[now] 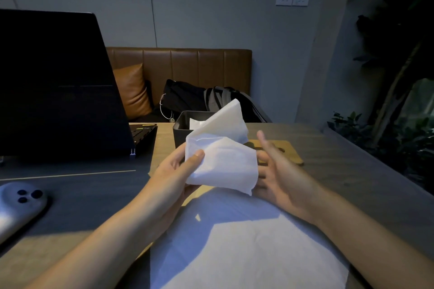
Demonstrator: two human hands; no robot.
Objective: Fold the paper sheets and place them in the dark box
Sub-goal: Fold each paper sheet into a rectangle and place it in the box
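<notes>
A white paper sheet (220,159), partly folded, is lifted above the table. My left hand (178,171) pinches its left edge between thumb and fingers. To the right, my right hand (277,171) has its fingers spread and straight, and its fingertips disappear behind the sheet's right edge. Right behind the sheet stands the dark box (182,131), with white paper (196,123) showing inside it. More white paper sheets (246,248) lie flat on the table under my forearms.
An open dark laptop (58,82) stands at the left, and a grey phone (21,206) lies near the left edge. A wooden board (288,150) sits right of the box. Bags rest on a brown bench (199,65) behind the table. Plants fill the right side.
</notes>
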